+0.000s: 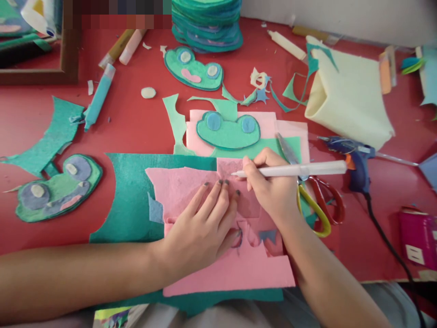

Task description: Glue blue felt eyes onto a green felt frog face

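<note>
My left hand (205, 223) lies flat with fingers stretched over the pink felt (225, 273), pressing it down. Between the fingers and thumb of my right hand (269, 182) is a white pen (303, 169), its tip touching or just above the pink felt near my left fingertips. Cut-outs notch the pink felt at its lower right. Dark green felt (133, 196) lies underneath. Just beyond my hands rests a green felt frog face (232, 134) with two blue eye discs. Scissors (321, 214) with red and yellow handles lie beside my right wrist, partly hidden by it.
A blue glue gun (358, 159) with a black cord lies at right, near folded cream felt (355, 91). Other frog faces lie at left (58, 189) and at the back (194, 68), by a stack of felt pieces (206, 25). A turquoise tube (99, 98) and felt scraps are scattered around.
</note>
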A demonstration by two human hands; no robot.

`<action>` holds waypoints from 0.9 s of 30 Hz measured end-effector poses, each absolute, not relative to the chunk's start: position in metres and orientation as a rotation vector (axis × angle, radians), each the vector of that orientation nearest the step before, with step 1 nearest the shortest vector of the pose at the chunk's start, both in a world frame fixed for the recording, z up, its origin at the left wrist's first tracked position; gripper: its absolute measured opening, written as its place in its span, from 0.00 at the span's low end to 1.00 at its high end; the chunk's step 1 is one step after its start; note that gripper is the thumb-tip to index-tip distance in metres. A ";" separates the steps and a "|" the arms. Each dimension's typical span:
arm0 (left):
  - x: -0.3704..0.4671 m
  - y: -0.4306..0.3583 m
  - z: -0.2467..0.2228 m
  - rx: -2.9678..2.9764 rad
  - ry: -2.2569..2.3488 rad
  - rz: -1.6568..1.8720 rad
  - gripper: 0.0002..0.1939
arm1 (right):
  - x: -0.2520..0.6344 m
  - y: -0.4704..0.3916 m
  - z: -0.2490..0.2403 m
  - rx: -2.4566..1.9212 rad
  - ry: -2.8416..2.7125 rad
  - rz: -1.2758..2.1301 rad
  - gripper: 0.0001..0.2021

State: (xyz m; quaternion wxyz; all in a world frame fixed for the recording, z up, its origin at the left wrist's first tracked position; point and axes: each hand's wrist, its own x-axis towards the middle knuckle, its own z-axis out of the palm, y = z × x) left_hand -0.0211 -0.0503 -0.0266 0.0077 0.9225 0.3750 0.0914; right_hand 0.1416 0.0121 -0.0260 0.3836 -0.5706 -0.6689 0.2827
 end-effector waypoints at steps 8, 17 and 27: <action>-0.021 -0.051 -0.026 2.879 1.174 0.274 0.29 | 0.142 0.011 -0.030 -1.475 -1.526 0.809 0.13; -0.021 -0.050 -0.026 2.886 1.180 0.301 0.28 | 0.141 0.012 -0.026 -1.453 -1.715 0.711 0.15; -0.022 -0.051 -0.025 2.881 1.181 0.291 0.29 | 0.141 0.011 -0.031 -1.519 -1.596 0.723 0.14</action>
